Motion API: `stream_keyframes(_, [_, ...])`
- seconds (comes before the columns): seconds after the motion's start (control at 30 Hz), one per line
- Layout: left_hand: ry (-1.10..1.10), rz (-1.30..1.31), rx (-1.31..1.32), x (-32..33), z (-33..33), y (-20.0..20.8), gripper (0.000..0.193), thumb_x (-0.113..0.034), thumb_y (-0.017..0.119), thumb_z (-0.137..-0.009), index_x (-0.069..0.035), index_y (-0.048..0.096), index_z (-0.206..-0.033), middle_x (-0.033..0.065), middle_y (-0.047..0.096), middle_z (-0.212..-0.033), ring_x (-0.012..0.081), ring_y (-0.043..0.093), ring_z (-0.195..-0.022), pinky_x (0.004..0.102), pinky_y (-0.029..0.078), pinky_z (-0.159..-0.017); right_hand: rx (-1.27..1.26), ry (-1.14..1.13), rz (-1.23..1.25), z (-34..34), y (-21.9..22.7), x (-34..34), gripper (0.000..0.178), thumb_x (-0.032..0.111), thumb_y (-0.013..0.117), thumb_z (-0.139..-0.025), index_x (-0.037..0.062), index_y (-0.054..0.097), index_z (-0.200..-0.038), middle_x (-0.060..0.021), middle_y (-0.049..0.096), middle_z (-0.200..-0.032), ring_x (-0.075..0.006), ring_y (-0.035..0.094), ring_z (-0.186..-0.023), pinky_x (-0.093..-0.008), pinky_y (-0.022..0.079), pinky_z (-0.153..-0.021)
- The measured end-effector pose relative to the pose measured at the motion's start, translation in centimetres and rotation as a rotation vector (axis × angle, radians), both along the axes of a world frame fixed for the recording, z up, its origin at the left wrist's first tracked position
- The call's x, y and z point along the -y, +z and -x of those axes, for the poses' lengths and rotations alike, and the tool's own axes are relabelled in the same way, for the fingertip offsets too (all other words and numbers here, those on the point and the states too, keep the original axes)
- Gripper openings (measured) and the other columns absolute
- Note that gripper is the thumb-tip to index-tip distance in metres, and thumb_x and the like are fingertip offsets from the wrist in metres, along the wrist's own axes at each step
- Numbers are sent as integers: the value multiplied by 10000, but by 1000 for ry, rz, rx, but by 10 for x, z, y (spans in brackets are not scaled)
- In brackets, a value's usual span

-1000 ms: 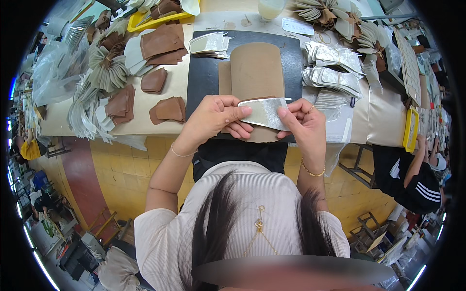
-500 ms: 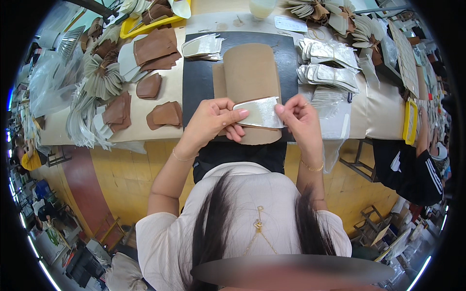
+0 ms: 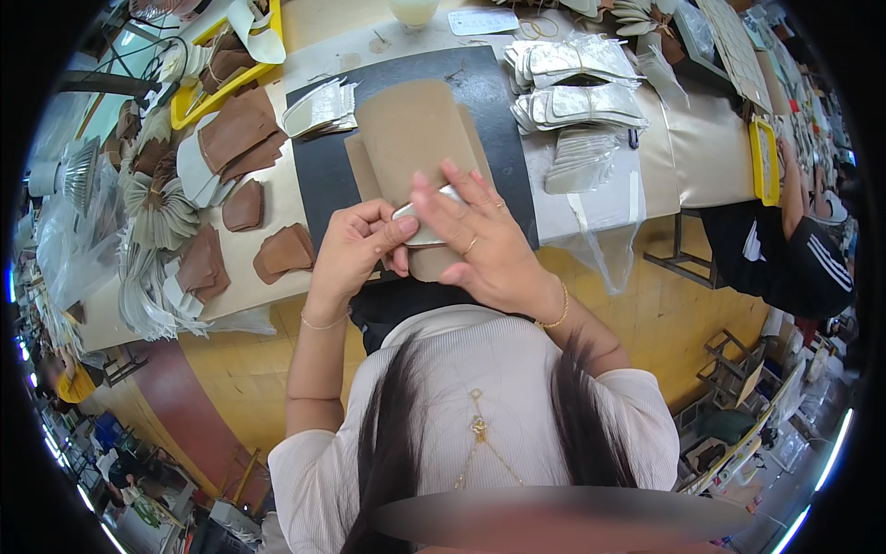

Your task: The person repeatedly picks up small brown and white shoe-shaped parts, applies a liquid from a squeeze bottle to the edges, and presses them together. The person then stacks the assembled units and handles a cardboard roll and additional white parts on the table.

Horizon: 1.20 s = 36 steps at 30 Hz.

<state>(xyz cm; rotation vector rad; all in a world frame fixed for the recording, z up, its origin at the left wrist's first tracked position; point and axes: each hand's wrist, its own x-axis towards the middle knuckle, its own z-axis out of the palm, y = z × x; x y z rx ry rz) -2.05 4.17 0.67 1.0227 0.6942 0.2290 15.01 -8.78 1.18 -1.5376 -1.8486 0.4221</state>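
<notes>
My left hand (image 3: 362, 242) pinches a small silver piece (image 3: 426, 233), which looks like leather, by its left end between thumb and fingers. Stretched across the top of that piece is my right hand (image 3: 489, 242), fingers extended and spread, slightly blurred; it hides much of the silver surface. Beneath both hands lies a curved tan slab (image 3: 406, 115), rounded at its far end, over another tan sheet (image 3: 358, 159). These rest on a black mat (image 3: 318, 175) at the table's front edge.
Brown leather pieces (image 3: 242, 134) and pale strips (image 3: 152, 268) lie to the left, below a yellow tray (image 3: 189, 109). Bundled silver pieces (image 3: 586, 109) sit to the right. A white cup (image 3: 413, 9) stands at the back. Another person's arm (image 3: 794, 175) shows far right.
My right hand has gone from pinching the silver piece's right end to lying spread over it. My left hand keeps its hold. The whole view has shifted and tilted.
</notes>
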Motion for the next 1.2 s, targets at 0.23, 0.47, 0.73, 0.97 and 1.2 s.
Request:
stream_keyframes(0.23, [-15,-5,-26,-5,3,-4,225,-187,670,-919,-29,586,-783,53,600,-573,110,557,-476,232,463,-466,-456,-147,189,-16,-32,33,839,610,338,-955,33,144,-1532,-177,206,-1577,-347,194,-1458,-465,131,-1176])
stream_keyframes(0.47, [263,-155,-3,-84,17,-29,287,-331,569,-979,-79,510,-854,29,556,-585,131,544,-447,218,417,-415,-95,-1023,59,-72,-64,67,471,209,694,-878,23,515,-1272,-130,532,-1127,-261,528,-973,-365,441,-890])
stream_keyframes(0.73, [209,-674,-598,-167,30,-32,366,-357,655,-913,-52,580,-725,-1,542,-549,71,498,-424,218,349,-395,-16,-1161,166,-93,-91,69,605,288,754,-835,-23,504,-1290,-139,499,-1173,-259,524,-964,-363,453,-871])
stream_keyframes(0.97, [328,-1152,-946,-150,130,-47,232,-223,676,-866,-10,677,-958,118,641,-765,238,635,-709,358,496,-663,126,-1146,32,-89,-103,66,572,239,771,-819,-65,510,-1228,-170,530,-1127,-301,533,-981,-398,448,-885])
stream_keyframes(1.2, [251,-1221,-949,-131,167,-74,343,-133,679,-846,-83,664,-1185,180,615,-1104,350,580,-1046,406,451,-921,-51,-1180,35,-85,-97,64,457,199,754,-829,-50,544,-1149,-180,577,-1097,-318,555,-1026,-383,440,-886])
